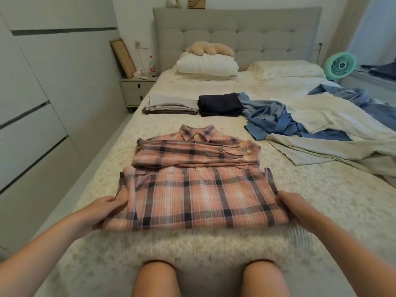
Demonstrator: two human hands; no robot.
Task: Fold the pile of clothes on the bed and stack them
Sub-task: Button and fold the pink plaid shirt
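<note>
A pink plaid shirt [199, 179] lies collar-away on the bed [214, 249], sleeves folded across its chest. Its lower part is raised and doubled toward the collar. My left hand [105, 207] grips the shirt's left folded edge. My right hand [293, 207] grips the right folded edge. Farther back sit two folded stacks: a beige and grey one [171, 105] and a dark navy one [220, 105]. To the right lies an unfolded heap with a blue shirt [272, 121] and a cream garment [327, 133].
Pillows [205, 65] and a plush toy [209, 49] lie by the headboard. A nightstand [137, 91] stands left of the bed, a green fan [340, 65] at the right. White wardrobe doors line the left wall. My knees rest at the bed's near edge.
</note>
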